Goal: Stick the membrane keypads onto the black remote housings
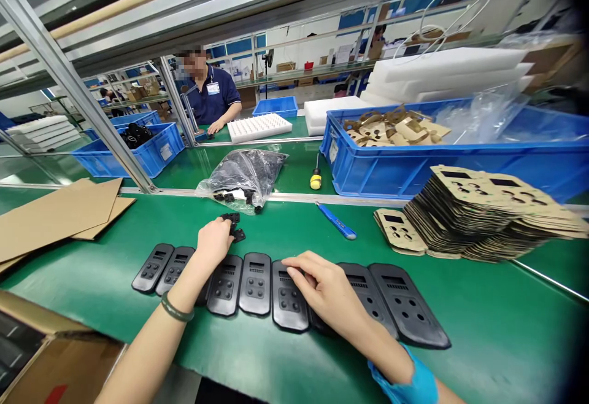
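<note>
A row of black plastic panels (255, 284) lies across the green table. Those toward the left have small round buttons fitted; the rightmost panel (407, 306) shows open round holes. My left hand (215, 241), a bangle on its wrist, reaches over the row to small black rubber pieces (238, 234); its fingers are closed on one or more of them, partly hidden. Over the top of a buttoned panel (289, 299) is my right hand (322, 281), thumb and index finger close together. Whatever lies between those fingertips is too small to make out.
Behind the row are a plastic bag of black parts (248, 174), a blue cutter (337, 222) and a yellow screwdriver (315, 178). Stacked tan sheets (478, 213) and a blue bin (381, 167) stand right, cardboard (59, 213) left. A person (209, 94) works across the table.
</note>
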Available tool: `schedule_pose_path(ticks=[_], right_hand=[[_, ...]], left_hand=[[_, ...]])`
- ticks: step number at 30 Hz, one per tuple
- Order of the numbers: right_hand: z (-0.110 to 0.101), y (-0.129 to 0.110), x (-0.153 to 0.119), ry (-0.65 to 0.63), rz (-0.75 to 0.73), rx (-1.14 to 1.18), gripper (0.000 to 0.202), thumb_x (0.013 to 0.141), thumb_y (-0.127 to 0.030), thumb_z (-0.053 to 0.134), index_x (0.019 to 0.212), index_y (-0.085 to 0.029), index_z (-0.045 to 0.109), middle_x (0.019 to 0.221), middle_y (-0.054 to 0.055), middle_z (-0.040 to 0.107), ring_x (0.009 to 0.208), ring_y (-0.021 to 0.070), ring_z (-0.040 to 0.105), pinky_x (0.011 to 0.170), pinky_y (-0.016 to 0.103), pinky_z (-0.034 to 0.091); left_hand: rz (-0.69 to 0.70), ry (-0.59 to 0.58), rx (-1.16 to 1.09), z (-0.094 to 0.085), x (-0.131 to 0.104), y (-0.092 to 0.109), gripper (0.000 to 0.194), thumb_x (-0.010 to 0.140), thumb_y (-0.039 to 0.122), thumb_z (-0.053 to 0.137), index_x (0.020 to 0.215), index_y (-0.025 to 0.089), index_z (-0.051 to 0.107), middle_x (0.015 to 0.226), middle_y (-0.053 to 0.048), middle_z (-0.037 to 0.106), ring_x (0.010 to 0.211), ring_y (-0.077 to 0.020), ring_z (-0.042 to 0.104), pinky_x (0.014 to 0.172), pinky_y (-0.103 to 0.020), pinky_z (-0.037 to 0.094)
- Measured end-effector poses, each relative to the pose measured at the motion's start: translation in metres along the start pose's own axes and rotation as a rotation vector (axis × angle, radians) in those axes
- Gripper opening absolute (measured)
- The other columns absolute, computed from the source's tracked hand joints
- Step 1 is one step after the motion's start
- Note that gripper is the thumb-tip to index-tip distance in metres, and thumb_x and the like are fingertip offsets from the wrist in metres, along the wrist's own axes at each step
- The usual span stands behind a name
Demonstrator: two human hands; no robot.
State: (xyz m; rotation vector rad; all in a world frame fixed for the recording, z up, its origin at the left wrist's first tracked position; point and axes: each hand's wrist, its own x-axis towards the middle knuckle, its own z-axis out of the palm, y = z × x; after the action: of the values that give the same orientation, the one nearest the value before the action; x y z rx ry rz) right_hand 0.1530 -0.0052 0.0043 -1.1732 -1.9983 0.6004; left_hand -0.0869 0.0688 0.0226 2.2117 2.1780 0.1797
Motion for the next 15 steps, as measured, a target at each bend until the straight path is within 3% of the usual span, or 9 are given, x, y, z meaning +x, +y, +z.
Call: schedule_pose_path(ticks=[2,5,8,11,13,15], right_hand=[[0.000,-0.001,0.000,0.007,-0.012,-0.015,0.024,0.091,-0.021,0.046,0.097,-0.020,0.069,0.079,0.003,0.064,0.060,0.0161,0.058,0.055,0.028,0.045],[0.001,-0.002,0.000,0.022,-0.042,-0.016,0.023,0.091,-0.020,0.046,0.095,-0.020,0.069,0.080,0.003,0.064,0.060,0.0154,0.058,0.053,0.027,0.045],[0.006,-0.002,-0.001,0.066,-0.081,0.004,0.021,0.092,-0.025,0.049,0.102,-0.018,0.067,0.079,0.003,0.063,0.052,0.0133,0.053,0.052,0.026,0.046],[0.013,0.002,-0.003,0.128,-0.175,-0.003,0.033,0.092,-0.036,0.051,0.115,-0.013,0.060,0.078,0.005,0.063,0.053,0.0148,0.054,0.053,0.028,0.049],[0.013,0.005,-0.002,0.139,-0.219,-0.024,0.031,0.095,-0.034,0.045,0.113,-0.013,0.061,0.080,0.007,0.065,0.064,0.0180,0.061,0.060,0.030,0.051],[0.004,0.009,0.001,0.136,-0.196,-0.048,0.029,0.097,-0.026,0.039,0.108,-0.015,0.063,0.088,0.010,0.067,0.078,0.0202,0.064,0.070,0.032,0.052]], left_hand=[[-0.022,-0.013,-0.046,-0.002,0.006,-0.005,0.017,0.086,0.027,0.061,0.096,0.013,0.063,0.097,-0.005,0.066,0.091,-0.0202,0.063,0.083,-0.043,0.050],[-0.013,0.041,-0.178,-0.007,0.003,-0.005,0.017,0.089,0.022,0.054,0.101,0.014,0.063,0.097,-0.008,0.068,0.092,-0.0218,0.064,0.086,-0.045,0.050],[0.103,0.045,-0.391,-0.010,-0.020,0.016,0.027,0.088,0.020,0.051,0.114,0.015,0.058,0.095,-0.008,0.071,0.086,-0.0186,0.068,0.081,-0.034,0.054],[0.284,-0.060,-0.578,-0.009,-0.046,0.047,0.029,0.087,0.026,0.056,0.114,0.015,0.056,0.085,-0.003,0.074,0.073,-0.0135,0.070,0.066,-0.022,0.055],[0.366,-0.115,-0.622,-0.009,-0.051,0.059,0.028,0.089,0.029,0.053,0.113,0.015,0.057,0.080,-0.002,0.075,0.069,-0.0127,0.070,0.062,-0.020,0.054],[0.380,-0.112,-0.587,-0.010,-0.042,0.057,0.027,0.092,0.030,0.047,0.113,0.017,0.058,0.081,-0.002,0.075,0.072,-0.0137,0.070,0.065,-0.022,0.054]])
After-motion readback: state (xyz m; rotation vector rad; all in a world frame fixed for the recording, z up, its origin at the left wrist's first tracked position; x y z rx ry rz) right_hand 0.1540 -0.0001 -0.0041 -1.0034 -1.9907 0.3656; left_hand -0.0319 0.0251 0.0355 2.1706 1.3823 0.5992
